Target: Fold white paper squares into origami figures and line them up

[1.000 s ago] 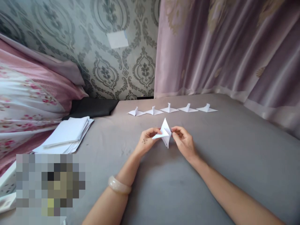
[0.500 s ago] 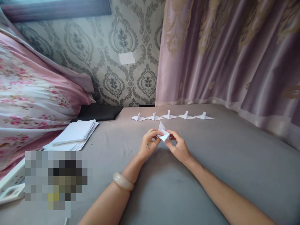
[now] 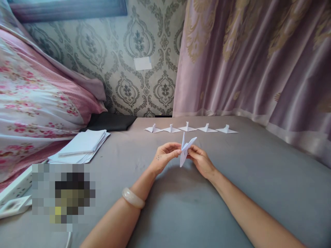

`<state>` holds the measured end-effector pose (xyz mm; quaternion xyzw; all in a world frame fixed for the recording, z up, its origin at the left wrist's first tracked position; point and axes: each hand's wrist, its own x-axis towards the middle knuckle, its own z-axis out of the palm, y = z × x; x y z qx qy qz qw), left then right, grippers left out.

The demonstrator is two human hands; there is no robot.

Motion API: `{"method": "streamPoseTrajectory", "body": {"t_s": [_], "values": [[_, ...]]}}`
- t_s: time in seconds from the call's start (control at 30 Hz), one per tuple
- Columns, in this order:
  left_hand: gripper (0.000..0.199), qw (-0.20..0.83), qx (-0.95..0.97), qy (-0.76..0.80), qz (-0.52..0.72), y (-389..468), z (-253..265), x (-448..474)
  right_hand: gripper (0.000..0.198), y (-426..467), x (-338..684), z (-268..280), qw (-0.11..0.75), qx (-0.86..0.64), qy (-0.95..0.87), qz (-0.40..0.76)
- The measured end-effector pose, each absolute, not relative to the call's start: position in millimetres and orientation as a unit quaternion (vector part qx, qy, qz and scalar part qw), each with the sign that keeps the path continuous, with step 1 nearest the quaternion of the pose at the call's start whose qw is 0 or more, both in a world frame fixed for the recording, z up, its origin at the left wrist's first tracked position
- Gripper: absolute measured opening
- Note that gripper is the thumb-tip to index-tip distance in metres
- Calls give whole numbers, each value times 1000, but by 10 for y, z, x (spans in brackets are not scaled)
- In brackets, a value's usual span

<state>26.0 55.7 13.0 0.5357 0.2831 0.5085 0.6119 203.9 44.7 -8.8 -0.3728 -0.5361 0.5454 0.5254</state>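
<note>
A folded white paper figure [image 3: 184, 155] is held up between my two hands, just above the grey sheet [image 3: 196, 213]. Its pointed flaps stick up and out to the upper right, and one tip points down. My left hand [image 3: 165, 155] pinches its left side between thumb and fingers. On the other side, my right hand [image 3: 200, 158] grips the paper, its fingertips partly hidden behind the folds. Beyond my hands stands a row of several small folded paper figures, among them one in the middle [image 3: 187, 127], each with flat points and an upright part.
A stack of white paper [image 3: 80, 146] lies at the left, in front of a black flat item [image 3: 111, 122]. A white power strip [image 3: 17, 186] is at the lower left, beside a pixelated area. Curtains [image 3: 219, 75] hang at the back right; floral fabric [image 3: 38, 96] drapes at left.
The folded paper in my hands has been turned, so its flaps now spread upward and one point hangs down. My hands have shifted slightly right and stay on the paper.
</note>
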Motion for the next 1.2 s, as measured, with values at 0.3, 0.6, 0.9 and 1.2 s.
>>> {"method": "streamPoseTrajectory", "body": {"t_s": [0.3,0.6,0.9,1.2], "values": [[24,629,529,279,496,573,113,256,15,426,2032,-20,522,-333,-518,590],[25,654,518,256,489,557,126,264,15,412,2025,-18,522,-323,-516,598],[27,639,531,271,486,561,105,268,17,421,2039,-2,527,-308,-509,607],[34,609,530,316,498,566,99,305,27,417,1991,-36,510,-399,-553,524]]}}
